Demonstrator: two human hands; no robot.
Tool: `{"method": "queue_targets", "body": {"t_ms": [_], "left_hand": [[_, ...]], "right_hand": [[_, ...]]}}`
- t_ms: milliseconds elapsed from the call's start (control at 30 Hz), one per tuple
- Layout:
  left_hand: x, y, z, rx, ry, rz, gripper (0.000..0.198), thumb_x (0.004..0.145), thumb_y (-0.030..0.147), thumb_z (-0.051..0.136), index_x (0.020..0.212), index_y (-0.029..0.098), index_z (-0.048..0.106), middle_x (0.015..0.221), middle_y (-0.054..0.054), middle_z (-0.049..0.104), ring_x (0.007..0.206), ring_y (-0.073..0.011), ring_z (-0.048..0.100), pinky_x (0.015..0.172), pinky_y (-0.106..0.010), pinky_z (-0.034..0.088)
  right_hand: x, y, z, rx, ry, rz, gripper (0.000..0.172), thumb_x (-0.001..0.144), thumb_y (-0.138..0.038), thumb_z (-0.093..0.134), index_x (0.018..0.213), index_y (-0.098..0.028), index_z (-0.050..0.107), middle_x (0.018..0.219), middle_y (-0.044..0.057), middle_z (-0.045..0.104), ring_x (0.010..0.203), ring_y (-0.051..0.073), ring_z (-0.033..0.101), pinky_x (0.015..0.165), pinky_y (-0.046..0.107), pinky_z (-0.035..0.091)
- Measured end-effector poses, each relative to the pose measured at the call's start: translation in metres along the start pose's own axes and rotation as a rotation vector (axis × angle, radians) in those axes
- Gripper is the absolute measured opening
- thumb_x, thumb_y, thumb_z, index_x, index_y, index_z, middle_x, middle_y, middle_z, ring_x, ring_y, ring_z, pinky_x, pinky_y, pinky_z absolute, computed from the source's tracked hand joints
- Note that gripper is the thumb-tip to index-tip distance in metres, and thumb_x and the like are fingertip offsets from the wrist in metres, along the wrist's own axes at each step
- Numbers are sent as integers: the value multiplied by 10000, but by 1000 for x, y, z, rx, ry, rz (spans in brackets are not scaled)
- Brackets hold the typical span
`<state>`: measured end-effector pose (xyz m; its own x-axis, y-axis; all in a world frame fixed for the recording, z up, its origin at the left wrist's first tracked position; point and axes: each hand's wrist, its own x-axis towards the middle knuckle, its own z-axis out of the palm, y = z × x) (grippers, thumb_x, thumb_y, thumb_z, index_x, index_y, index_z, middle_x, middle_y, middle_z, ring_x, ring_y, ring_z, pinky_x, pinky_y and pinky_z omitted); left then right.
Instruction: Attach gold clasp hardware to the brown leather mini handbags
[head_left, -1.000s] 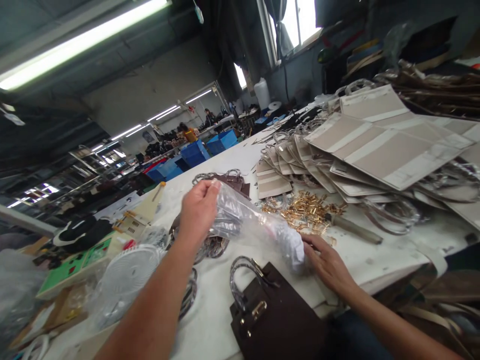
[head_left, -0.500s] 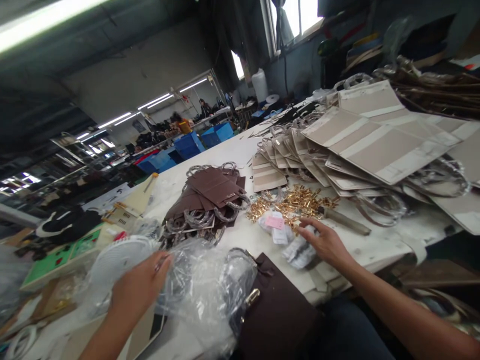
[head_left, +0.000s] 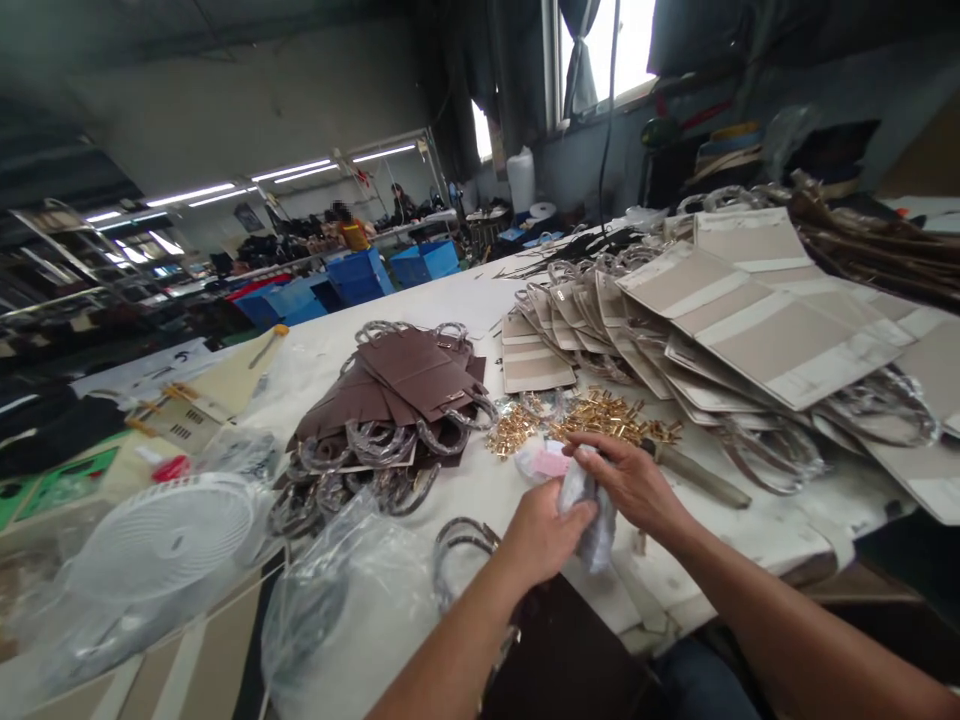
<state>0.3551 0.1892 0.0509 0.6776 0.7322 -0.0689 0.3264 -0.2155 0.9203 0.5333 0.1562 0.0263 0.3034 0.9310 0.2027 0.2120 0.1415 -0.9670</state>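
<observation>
My left hand [head_left: 541, 530] grips a small crinkled clear plastic packet [head_left: 598, 540], thumb across its front. The other side of the packet is in my right hand [head_left: 634, 482], with the fingers curled at its top. What is inside the packet cannot be made out. Just behind it lies another small packet with a pink label [head_left: 553, 461]. Heaped gold-coloured metal fittings [head_left: 611, 412] are spread beyond both hands. Below my forearms lies a dark brown bag panel [head_left: 574, 650] with a wrapped handle [head_left: 457, 545], partly covered by my left arm.
Brown handled bag panels [head_left: 409, 370] are stacked at the middle of the table. Beige panels [head_left: 757, 310] pile up on the right, near a stick-like tool [head_left: 705, 477]. A large clear plastic bag [head_left: 345, 610] and a white round basket-like item [head_left: 169, 540] lie on the left.
My left hand has swung right from beside the large plastic bag to the small packet. My right hand has closed on that packet, now raised upright between both hands. The view has turned slightly.
</observation>
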Motion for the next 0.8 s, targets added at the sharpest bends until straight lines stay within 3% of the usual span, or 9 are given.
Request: {"method": "queue_targets", "body": {"t_ms": [67, 133, 233, 300, 400, 533, 600, 700, 800], "left_hand": [[17, -13, 4, -276, -11, -82, 294, 890, 408, 672, 1004, 142, 721, 874, -62, 734, 758, -200, 671, 703, -302, 527], [27, -23, 1, -541, 20, -191, 415, 807, 451, 773, 1050, 122, 710, 932, -94, 745, 746, -216, 700, 661, -308, 549], [33, -33, -4, -721, 94, -283, 558, 687, 451, 882, 1084, 99, 712, 979, -126, 754, 749, -243, 728, 629, -311, 561], [35, -34, -5, -722, 141, -281, 549, 679, 427, 892, 1084, 97, 726, 885, -105, 753, 693, -226, 709, 612, -306, 549], [37, -31, -2, -569, 220, -206, 397, 712, 391, 866, 975, 114, 758, 719, -47, 705, 623, -180, 637, 601, -276, 505], [31, -23, -4, -376, 217, -78, 299, 756, 302, 815, 1010, 153, 761, 836, -24, 721, 744, -167, 622, 686, -249, 484], [24, -19, -7, -389, 121, -43, 358, 767, 279, 803, 1101, 163, 748, 910, -26, 729, 788, -170, 623, 709, -244, 478], [18, -14, -11, -531, 4, -36, 377, 868, 384, 723, 1159, 145, 735, 930, -56, 729, 792, -181, 632, 720, -262, 481], [19, -9, -9, -583, 43, -49, 409, 909, 430, 672, 1177, 128, 735, 948, -87, 743, 848, -219, 668, 765, -292, 508]], "right_hand": [[8, 7, -5, 3, 25, -22, 480, 974, -592, 613, 1247, -217, 739, 1239, 89, 740, 1160, 289, 682, 1036, 420, 521], [13, 16, -12, -45, 114, -16, 501, 968, -598, 623, 1272, -213, 721, 1289, 101, 714, 1174, 294, 672, 1059, 442, 507], [11, 19, -20, -241, 276, -56, 489, 937, -596, 662, 1235, -214, 729, 1257, 112, 711, 1113, 305, 673, 1020, 467, 515], [4, 12, -16, -323, 287, -90, 424, 927, -580, 682, 1146, -225, 756, 1152, 103, 732, 996, 286, 684, 914, 430, 546], [-6, -1, 5, -224, 131, 6, 353, 863, -554, 753, 1010, -234, 773, 928, 65, 752, 784, 242, 685, 734, 359, 561], [-7, -7, 27, -14, 97, 147, 328, 814, -539, 738, 900, -223, 759, 839, 48, 755, 747, 237, 695, 698, 333, 566], [-5, -10, 25, 9, 105, 166, 342, 812, -553, 713, 851, -215, 750, 796, 43, 738, 729, 230, 681, 672, 322, 549], [-5, -19, 12, 31, 38, 166, 381, 837, -582, 686, 794, -205, 714, 720, 32, 696, 691, 216, 654, 662, 315, 534], [-11, -29, 4, 30, 44, 151, 396, 887, -591, 664, 830, -202, 709, 763, 38, 712, 737, 223, 670, 705, 317, 542]]}}
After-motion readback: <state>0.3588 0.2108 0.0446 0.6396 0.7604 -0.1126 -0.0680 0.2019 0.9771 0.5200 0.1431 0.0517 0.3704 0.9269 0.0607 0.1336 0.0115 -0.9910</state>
